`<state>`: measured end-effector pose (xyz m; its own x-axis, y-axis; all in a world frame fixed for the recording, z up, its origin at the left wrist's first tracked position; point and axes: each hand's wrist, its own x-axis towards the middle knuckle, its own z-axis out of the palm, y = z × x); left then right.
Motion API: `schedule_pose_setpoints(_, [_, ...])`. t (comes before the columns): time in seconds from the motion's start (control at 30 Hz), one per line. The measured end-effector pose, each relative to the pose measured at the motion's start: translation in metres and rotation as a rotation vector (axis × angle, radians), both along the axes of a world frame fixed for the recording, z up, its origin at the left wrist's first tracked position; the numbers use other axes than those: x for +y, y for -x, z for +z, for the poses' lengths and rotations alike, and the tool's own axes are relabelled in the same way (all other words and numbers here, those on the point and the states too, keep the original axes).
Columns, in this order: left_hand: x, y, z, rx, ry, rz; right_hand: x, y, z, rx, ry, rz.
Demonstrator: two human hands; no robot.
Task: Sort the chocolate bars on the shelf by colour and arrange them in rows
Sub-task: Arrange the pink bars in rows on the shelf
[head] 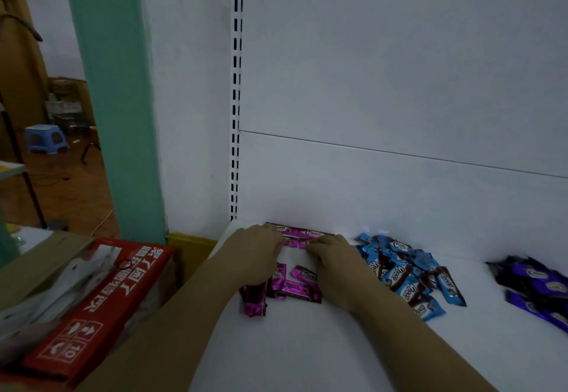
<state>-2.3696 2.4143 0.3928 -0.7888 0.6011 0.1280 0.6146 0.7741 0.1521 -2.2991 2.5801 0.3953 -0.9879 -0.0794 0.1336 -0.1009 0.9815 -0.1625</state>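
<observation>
1. Magenta bars sit in two groups at the far-left corner of the white shelf (pixel 338 345). A tidy magenta row (pixel 307 233) lies against the back panel (pixel 399 194), long axes left-right. The loose magenta bars (pixel 296 288) lie nearer, between the two wrists, axes mixed.
2. Left hand (pixel 258 250) and right hand (pixel 332 256) both rest on the row, fingertips almost meeting at its middle. The fingers bend down onto the wrappers. Whether they press or pinch, cannot tell.
3. Key relation: the loose bars lie just near of both hands, toward the person. Those by the left wrist run roughly near-far, and the one by the right wrist is tilted. Likely each needs turning left-right to match the row. The left hand looks closer to most of them.
4. The blue pile (pixel 402 271) is heaped just right of the right forearm, and the purple pile (pixel 534 284) sits well apart at far right. Colours look separated, but only magenta has a row begun.
5. A red carton (pixel 101 302) sits off the shelf at left.
</observation>
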Motion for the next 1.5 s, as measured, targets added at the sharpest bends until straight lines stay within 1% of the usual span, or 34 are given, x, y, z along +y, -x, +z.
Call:
schedule_pose_setpoints(0.1, [0.002, -0.002, -0.001, -0.005, 0.029, 0.002, -0.001, 0.0, -0.005, 0.005, -0.041, 0.0])
schedule_pose_setpoints(0.2, [0.002, -0.003, 0.002, -0.011, 0.068, 0.001, -0.003, 0.002, -0.002, 0.02, -0.034, -0.012])
schedule_pose_setpoints(0.37, [0.001, -0.004, 0.007, -0.036, 0.073, 0.0, -0.003, 0.002, 0.001, 0.013, -0.045, -0.013])
schedule_pose_setpoints(0.47, [-0.003, -0.006, 0.013, -0.069, 0.014, -0.012, -0.005, 0.002, 0.005, 0.019, -0.028, -0.011])
schedule_pose_setpoints(0.57, [-0.01, -0.01, 0.023, -0.09, -0.072, -0.039, -0.003, -0.003, 0.02, 0.103, 0.001, -0.029])
schedule_pose_setpoints(0.63, [-0.014, -0.012, 0.03, -0.11, -0.088, -0.058, 0.001, -0.009, 0.035, 0.034, 0.06, -0.026])
schedule_pose_setpoints(0.7, [-0.017, -0.014, 0.034, -0.132, -0.087, -0.06, 0.001, -0.014, 0.049, -0.141, 0.07, 0.004])
schedule_pose_setpoints(0.73, [-0.018, -0.015, 0.034, -0.147, -0.073, -0.057, 0.0, -0.015, 0.053, -0.22, 0.026, 0.021])
schedule_pose_setpoints(0.8, [-0.018, -0.018, 0.033, -0.195, -0.045, -0.052, -0.004, -0.015, 0.055, -0.295, -0.08, 0.041])
schedule_pose_setpoints(0.83, [-0.018, -0.019, 0.032, -0.219, -0.036, -0.05, -0.005, -0.016, 0.052, -0.293, -0.107, 0.04])
schedule_pose_setpoints(0.9, [-0.016, -0.021, 0.032, -0.23, -0.009, -0.041, -0.005, -0.019, 0.044, -0.244, -0.08, 0.026])
schedule_pose_setpoints(0.97, [-0.014, -0.021, 0.032, -0.202, 0.027, -0.033, -0.004, -0.025, 0.036, -0.18, -0.021, 0.009])
schedule_pose_setpoints(1.07, [-0.013, -0.02, 0.031, -0.17, 0.031, -0.012, -0.003, -0.032, 0.029, -0.124, -0.02, -0.017])
schedule_pose_setpoints(1.23, [-0.008, -0.019, 0.027, -0.161, 0.038, 0.019, -0.005, -0.034, 0.02, -0.11, 0.073, -0.085])
schedule_pose_setpoints(1.43, [-0.008, -0.024, 0.028, -0.31, -0.076, 0.019, 0.0, -0.036, 0.021, -0.113, 0.19, -0.092])
schedule_pose_setpoints(1.47, [-0.008, -0.024, 0.028, -0.291, -0.053, 0.035, 0.0, -0.037, 0.021, -0.114, 0.205, -0.095])
schedule_pose_setpoints(1.5, [-0.007, -0.024, 0.028, -0.252, 0.009, 0.067, 0.0, -0.037, 0.02, -0.113, 0.217, -0.097])
